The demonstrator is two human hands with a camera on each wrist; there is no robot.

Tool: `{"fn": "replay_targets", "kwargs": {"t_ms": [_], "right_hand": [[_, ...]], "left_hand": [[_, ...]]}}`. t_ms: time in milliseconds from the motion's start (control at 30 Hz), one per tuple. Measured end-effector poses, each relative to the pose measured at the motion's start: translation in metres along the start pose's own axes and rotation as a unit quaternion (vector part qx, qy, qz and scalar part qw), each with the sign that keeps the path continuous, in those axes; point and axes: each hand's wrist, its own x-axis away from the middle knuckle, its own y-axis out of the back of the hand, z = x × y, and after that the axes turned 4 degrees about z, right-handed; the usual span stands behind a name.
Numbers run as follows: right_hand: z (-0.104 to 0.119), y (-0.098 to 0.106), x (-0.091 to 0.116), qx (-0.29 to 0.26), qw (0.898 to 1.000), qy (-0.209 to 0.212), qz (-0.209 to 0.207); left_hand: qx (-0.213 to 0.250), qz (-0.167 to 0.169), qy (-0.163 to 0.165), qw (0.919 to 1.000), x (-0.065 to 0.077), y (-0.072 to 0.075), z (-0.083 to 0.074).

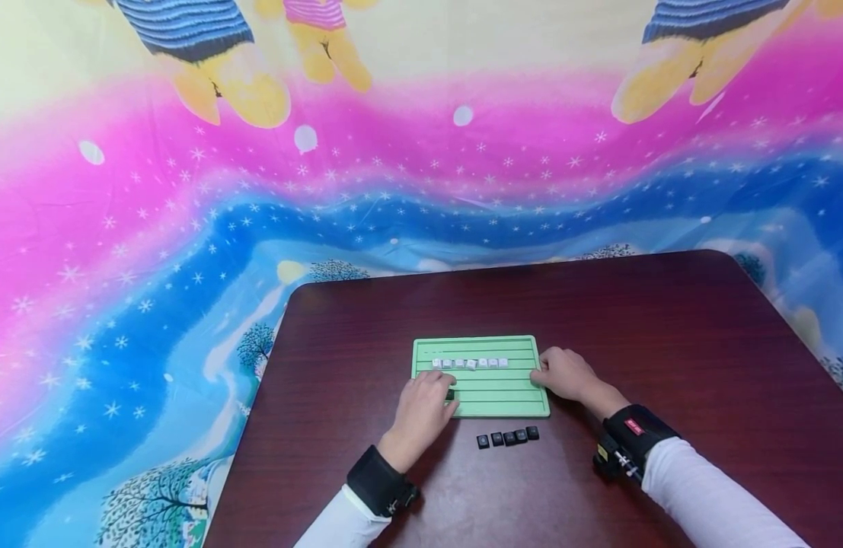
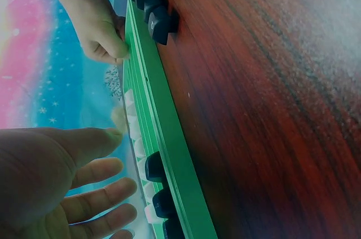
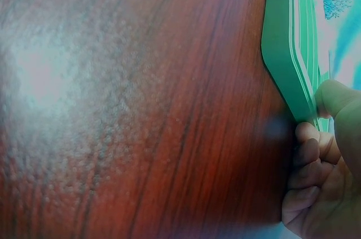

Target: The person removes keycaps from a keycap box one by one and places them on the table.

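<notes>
A light green grooved board (image 1: 506,399) lies on the table with a row of white keycaps (image 1: 483,364) in an upper groove. My left hand (image 1: 421,407) is over its left part, with fingers extended and apart and nothing between them. Beside that hand, black keycaps (image 2: 163,202) stand along the board near its front edge; from the head the hand covers most of them. My right hand (image 1: 569,373) holds the board's right edge, thumb on top and curled fingers (image 3: 307,151) against the side.
In front of the board, a row of several loose black keycaps (image 1: 509,438) lies on the dark reddish-brown table (image 1: 633,327). A printed cloth (image 1: 421,160) hangs behind the table. Each wrist wears a black band (image 1: 637,434) with a small device.
</notes>
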Motion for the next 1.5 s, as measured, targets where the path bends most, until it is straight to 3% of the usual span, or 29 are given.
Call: {"fn": "replay_targets", "kwargs": {"t_ms": [1500], "right_hand": [[-0.004,-0.002,-0.002,0.001,1.000,0.008,-0.005]], "left_hand": [[-0.001,-0.001,-0.011,0.9999,-0.005,-0.016,0.006]]}}
